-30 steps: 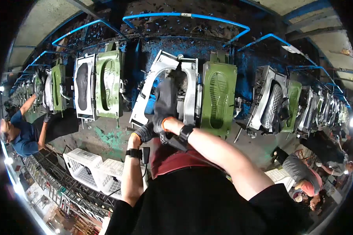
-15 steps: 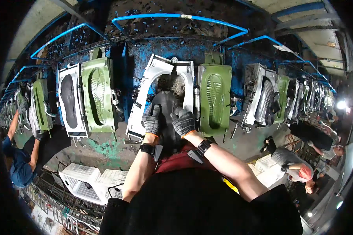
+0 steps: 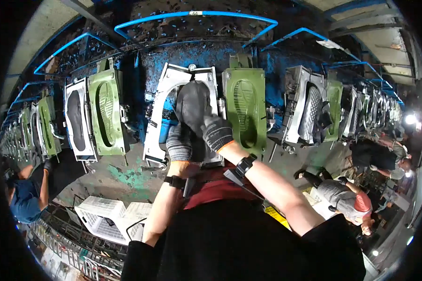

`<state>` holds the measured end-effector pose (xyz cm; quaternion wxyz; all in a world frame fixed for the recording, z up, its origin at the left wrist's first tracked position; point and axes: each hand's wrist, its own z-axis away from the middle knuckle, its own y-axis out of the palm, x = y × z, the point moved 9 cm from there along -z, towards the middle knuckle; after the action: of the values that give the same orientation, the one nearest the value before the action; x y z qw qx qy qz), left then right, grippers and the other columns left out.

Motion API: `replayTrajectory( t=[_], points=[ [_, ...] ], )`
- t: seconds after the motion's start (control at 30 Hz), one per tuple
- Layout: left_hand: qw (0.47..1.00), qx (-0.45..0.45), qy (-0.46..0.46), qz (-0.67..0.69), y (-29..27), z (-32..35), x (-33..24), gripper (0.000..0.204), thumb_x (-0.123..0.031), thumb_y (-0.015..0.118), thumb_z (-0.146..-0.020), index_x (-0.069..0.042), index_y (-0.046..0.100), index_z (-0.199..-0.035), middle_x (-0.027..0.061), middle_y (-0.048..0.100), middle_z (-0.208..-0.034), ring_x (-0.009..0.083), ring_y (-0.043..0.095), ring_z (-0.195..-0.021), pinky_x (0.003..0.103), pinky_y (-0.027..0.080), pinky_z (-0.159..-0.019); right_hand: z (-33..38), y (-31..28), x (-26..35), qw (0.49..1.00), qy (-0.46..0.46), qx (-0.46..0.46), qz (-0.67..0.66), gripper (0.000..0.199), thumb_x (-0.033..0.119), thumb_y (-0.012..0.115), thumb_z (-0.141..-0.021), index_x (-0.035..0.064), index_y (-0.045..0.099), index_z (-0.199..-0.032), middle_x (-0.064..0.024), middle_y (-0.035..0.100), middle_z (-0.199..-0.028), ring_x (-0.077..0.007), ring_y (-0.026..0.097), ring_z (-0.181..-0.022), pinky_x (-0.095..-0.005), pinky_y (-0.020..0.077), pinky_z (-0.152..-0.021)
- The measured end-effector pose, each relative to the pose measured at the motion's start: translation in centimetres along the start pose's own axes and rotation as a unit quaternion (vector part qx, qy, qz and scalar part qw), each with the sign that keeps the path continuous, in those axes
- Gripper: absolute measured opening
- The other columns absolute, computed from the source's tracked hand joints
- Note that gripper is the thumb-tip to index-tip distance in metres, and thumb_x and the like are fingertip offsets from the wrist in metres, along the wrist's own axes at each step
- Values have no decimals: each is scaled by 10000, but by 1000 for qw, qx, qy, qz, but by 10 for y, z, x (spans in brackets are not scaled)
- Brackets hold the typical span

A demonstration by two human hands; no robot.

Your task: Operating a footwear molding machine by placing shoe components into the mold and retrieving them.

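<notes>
Both my hands, in grey knit gloves, hold a dark, shoe-shaped piece (image 3: 193, 103); its material and exact kind are hard to make out. Its rounded far end lies over the opening of a white metal mould frame (image 3: 161, 105). My left hand (image 3: 178, 143) grips the near left side of the piece. Curled against its right side is my right hand (image 3: 216, 131). The frame is parted at its far end. To its right stands a green mould plate (image 3: 244, 107) with a ribbed, sole-shaped hollow. The near end of the piece is partly hidden between my hands.
A second white frame (image 3: 83, 150) with a dark sole-shaped insert and a green plate (image 3: 117, 107) stand left; more moulds run along both sides. Blue rails (image 3: 197, 14) cross behind. White crates (image 3: 101, 213) sit near left. Co-workers are at far left (image 3: 28, 196) and right (image 3: 344, 196).
The dark piece has moved away from me, its far end now covering more of the frame's opening. My hands still grip it. The whole view has shifted slightly.
</notes>
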<state>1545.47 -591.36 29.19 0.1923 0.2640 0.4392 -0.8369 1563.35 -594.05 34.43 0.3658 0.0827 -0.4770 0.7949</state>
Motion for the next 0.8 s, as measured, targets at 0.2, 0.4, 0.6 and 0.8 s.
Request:
replayTrajectory(
  t=[0.2, 0.4, 0.6, 0.8],
  points=[
    [922, 43, 228, -311, 4, 51, -7, 458, -168, 607, -955, -67, 574, -1400, 254, 597, -1371, 413, 674, -1136, 513, 565, -943, -21, 11, 141, 812, -415, 28, 409, 192, 206, 661, -860, 175, 825, -956, -53, 757, -1189, -271, 673, -1110, -609, 398, -1104],
    [941, 94, -43, -323, -107, 61, 52, 1378, -318, 990, -616, -5, 121, -1640, 267, 515, -1439, 419, 602, -1258, 472, 510, -1080, -22, 4, 102, 850, -446, -24, 278, 514, 389, 845, -663, 221, 784, -1145, -113, 632, -1411, -328, 559, -1355, -572, 469, -1064],
    [905, 283, -6, -319, -33, 112, 65, 1380, -381, 877, -754, 82, -91, -1622, 370, 539, -1424, 462, 684, -1129, 496, 588, -903, -15, 4, 105, 859, -393, -11, 328, 642, 478, 824, -703, 226, 744, -1287, -131, 518, -1569, -334, 429, -1485, -596, 302, -1217],
    [931, 274, 59, -234, -31, 102, 46, 1052, -710, 459, -987, 75, 186, -1633, 348, 613, -1373, 466, 711, -1068, 515, 575, -861, 40, 29, 46, 938, -258, -195, 127, 882, 536, 783, -788, 124, 531, -1527, -178, 423, -1624, -397, 382, -1498, -540, 306, -1224]
  ],
)
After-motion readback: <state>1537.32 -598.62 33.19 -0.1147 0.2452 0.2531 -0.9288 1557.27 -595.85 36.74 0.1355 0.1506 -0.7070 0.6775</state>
